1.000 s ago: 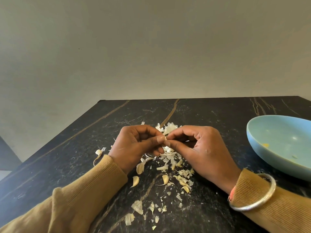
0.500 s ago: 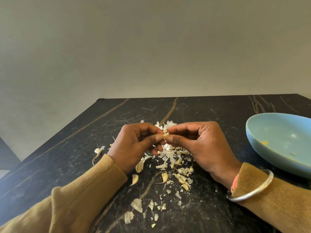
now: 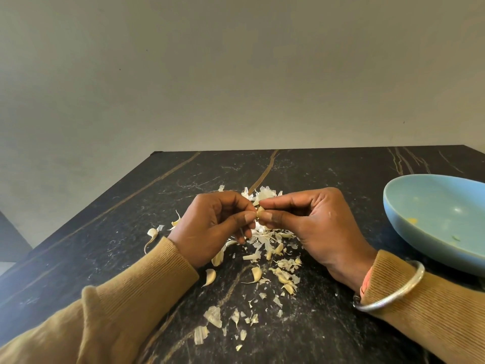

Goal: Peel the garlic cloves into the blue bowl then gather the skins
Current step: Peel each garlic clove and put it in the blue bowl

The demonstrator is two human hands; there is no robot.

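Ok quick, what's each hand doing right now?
Left hand: pinching the garlic clove.
Right hand: pinching the same clove.

A black marble table (image 3: pixel 328 174) spreads under the grip, white-flecked and crossed by 2 tan veins (image 3: pixel 263 174): 1 runs from the far edge toward the grip, the other slants off to its left. Beyond the grip rises a plain grey-beige wall (image 3: pixel 236 74). 2 mustard ribbed sleeves (image 3: pixel 126 306) lie nearer than the grip, 1 on each side. A silver bangle (image 3: pixel 378 307) circles the right cuff, an orange strip (image 3: pixel 364 282) just inside it. Far left of the grip sits a dark shape (image 3: pixel 10 237), too cropped to identify.
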